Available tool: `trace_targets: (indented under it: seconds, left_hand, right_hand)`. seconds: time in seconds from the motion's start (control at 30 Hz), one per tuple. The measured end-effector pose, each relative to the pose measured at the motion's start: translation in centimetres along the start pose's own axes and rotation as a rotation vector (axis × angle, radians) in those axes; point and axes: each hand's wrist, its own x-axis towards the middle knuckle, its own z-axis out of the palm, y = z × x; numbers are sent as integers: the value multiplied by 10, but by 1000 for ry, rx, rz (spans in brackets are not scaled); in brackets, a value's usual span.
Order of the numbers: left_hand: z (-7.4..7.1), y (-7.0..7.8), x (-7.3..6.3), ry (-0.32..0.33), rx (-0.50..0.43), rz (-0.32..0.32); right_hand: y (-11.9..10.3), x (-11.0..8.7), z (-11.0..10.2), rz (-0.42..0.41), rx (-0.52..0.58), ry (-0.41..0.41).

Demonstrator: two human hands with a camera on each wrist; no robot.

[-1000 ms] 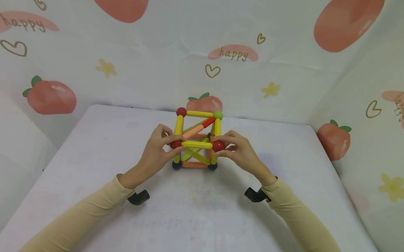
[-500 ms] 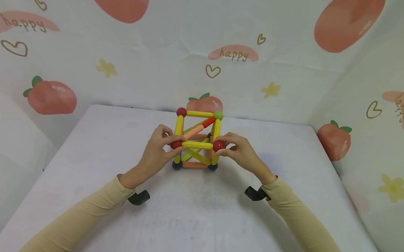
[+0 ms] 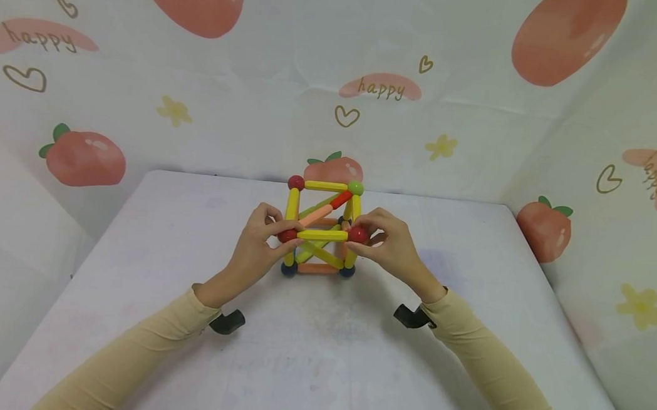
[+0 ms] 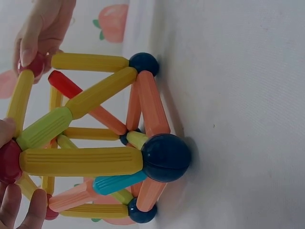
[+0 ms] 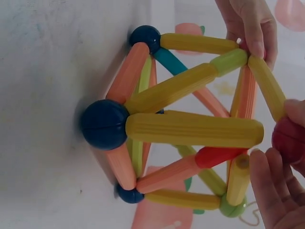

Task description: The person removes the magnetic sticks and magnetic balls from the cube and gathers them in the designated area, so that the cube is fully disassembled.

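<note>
A cube-like frame of toy rods and balls stands on the table, with dark blue balls at its base and yellow upright rods. My left hand pinches the red ball at its upper front left corner. At the front right, my right hand holds another red ball between thumb and fingers. A yellow rod spans between these two balls. In the right wrist view, a gap separates the right ball from the top of the front right upright rod; a second yellow rod end also points free nearby.
At the frame's back top are a red ball and a light green ball, joined by a yellow rod. Diagonal rods cross its sides. The white table meets a fruit-printed cloth behind. Black wrist mounts hang under both sleeves.
My right hand has shifted slightly up with its red ball, and that end of the front yellow rod has risen a little. My left hand keeps its pinch in nearly the same place.
</note>
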Motion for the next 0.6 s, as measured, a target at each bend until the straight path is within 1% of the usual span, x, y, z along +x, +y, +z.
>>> trace_targets:
  seconds: [0.1,0.17,0.33,0.5,0.6]
  left_hand:
    - [1,-1,0,-3,-3,-4]
    - [1,-1,0,-1,-6,-3]
    - [1,-2,0,4,4,4]
    - [0,1,2,11,38,42]
    - [0,2,4,14,54,52]
  right_hand:
    - [-2,0,2,-31,-5,39]
    - [-1,0,5,-48,-10,49]
    - [2,-1,8,-73,-8,42]
    - [1,-2,9,-96,-20,46]
    - [0,-1,8,-96,-51,54]
